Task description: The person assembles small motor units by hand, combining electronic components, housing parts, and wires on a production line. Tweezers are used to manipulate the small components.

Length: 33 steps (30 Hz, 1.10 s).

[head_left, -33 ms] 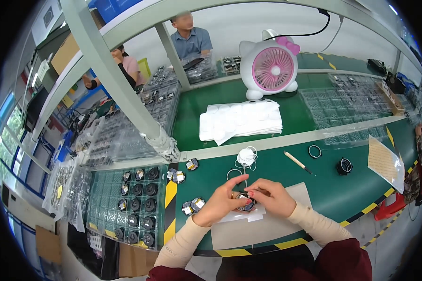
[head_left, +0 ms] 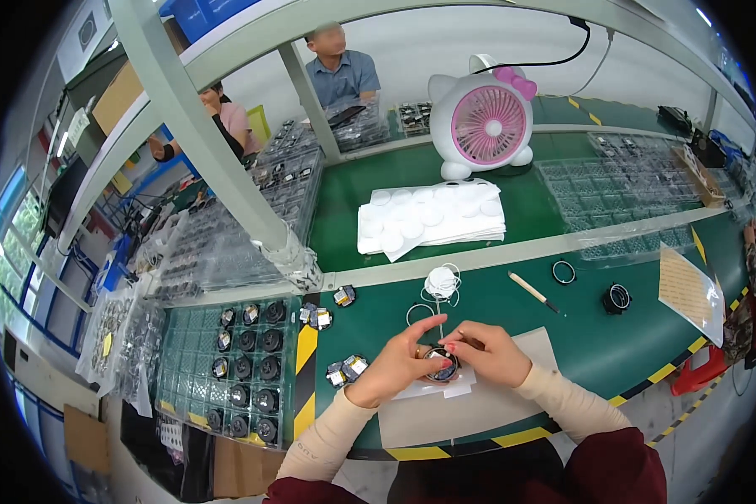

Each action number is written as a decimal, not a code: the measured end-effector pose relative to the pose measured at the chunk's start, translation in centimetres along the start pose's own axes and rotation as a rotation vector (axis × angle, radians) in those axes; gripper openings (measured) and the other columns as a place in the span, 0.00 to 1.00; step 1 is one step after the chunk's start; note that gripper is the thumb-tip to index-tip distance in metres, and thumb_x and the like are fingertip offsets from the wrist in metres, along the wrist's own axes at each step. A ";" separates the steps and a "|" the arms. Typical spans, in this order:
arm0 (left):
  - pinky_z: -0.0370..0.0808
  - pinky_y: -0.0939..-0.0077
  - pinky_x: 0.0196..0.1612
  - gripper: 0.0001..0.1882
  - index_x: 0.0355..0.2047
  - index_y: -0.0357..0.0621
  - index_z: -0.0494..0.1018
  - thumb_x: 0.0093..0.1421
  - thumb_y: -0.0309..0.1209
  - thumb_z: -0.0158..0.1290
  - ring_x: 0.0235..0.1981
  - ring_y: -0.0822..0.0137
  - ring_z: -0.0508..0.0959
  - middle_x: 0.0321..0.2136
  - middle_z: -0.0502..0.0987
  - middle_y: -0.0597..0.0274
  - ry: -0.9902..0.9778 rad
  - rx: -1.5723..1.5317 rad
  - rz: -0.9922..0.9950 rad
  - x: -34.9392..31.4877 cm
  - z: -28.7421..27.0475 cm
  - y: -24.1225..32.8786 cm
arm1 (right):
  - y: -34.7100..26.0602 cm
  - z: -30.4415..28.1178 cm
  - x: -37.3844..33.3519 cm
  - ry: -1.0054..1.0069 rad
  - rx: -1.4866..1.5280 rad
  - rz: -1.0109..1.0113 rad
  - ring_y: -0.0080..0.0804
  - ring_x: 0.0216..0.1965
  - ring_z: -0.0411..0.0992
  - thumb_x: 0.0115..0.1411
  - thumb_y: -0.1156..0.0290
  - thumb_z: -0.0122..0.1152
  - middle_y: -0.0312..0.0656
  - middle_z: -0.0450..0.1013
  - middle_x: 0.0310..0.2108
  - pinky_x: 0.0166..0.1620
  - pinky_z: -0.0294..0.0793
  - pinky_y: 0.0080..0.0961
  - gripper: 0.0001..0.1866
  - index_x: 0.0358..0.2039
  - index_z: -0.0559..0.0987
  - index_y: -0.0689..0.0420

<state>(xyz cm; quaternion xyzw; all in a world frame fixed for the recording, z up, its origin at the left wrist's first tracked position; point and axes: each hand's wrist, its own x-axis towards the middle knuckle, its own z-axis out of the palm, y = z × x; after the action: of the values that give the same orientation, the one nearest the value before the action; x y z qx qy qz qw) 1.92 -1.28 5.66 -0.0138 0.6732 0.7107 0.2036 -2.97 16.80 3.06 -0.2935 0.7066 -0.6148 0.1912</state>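
At the front of the green bench, my left hand (head_left: pixel 394 367) is closed around a small round black part (head_left: pixel 442 375) with a shiny ring-shaped rim, its thumb lying across the top. My right hand (head_left: pixel 489 356) has thumb and forefinger pinched together at the upper rim of that part; whatever lies between those fingertips is too small to make out. Below the hands is a white sheet (head_left: pixel 459 390) on a grey-brown mat (head_left: pixel 512 401). Just beyond them stands a white round spool-like item (head_left: pixel 442 283) with thin cord, and a thin ring (head_left: pixel 420 314) lies near my left fingers.
Left of the hands lie several loose round parts (head_left: pixel 345 370) and a clear tray (head_left: pixel 185 353) holding black ones. To the right are a wooden-handled pen-like tool (head_left: pixel 531 290), a black ring (head_left: pixel 564 271) and a black cylinder (head_left: pixel 616 299). A metal rail (head_left: pixel 395 270) crosses behind; a fan (head_left: pixel 489 126) stands beyond.
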 end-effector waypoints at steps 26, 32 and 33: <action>0.71 0.85 0.33 0.36 0.60 0.43 0.49 0.52 0.17 0.51 0.30 0.80 0.71 0.31 0.74 0.64 -0.070 -0.021 -0.005 0.6 -0.1 -0.3 | -0.1 0.2 0.6 0.053 0.132 0.119 0.14 0.22 0.66 0.51 0.74 0.60 0.34 0.70 0.20 0.24 0.65 0.13 0.06 0.24 0.74 0.63; 0.66 0.88 0.27 0.35 0.60 0.44 0.50 0.53 0.18 0.51 0.25 0.82 0.70 0.25 0.73 0.67 0.039 0.081 0.054 0.6 -0.9 -0.7 | -0.5 1.0 0.0 0.138 -0.273 -0.185 0.22 0.23 0.71 0.44 0.69 0.67 0.39 0.70 0.29 0.25 0.69 0.15 0.17 0.34 0.75 0.62; 0.69 0.87 0.28 0.34 0.60 0.44 0.51 0.53 0.19 0.51 0.25 0.81 0.71 0.24 0.73 0.67 0.049 -0.073 0.052 0.5 -0.9 -0.8 | -0.6 1.3 -0.2 0.133 -0.268 -0.179 0.22 0.23 0.71 0.44 0.69 0.67 0.39 0.70 0.29 0.25 0.69 0.15 0.17 0.34 0.75 0.62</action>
<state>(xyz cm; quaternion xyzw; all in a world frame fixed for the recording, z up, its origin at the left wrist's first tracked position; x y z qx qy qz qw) 1.44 -2.00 4.70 -0.0210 0.6516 0.7394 0.1681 -1.91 15.90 3.38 -0.3371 0.7645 -0.5475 0.0476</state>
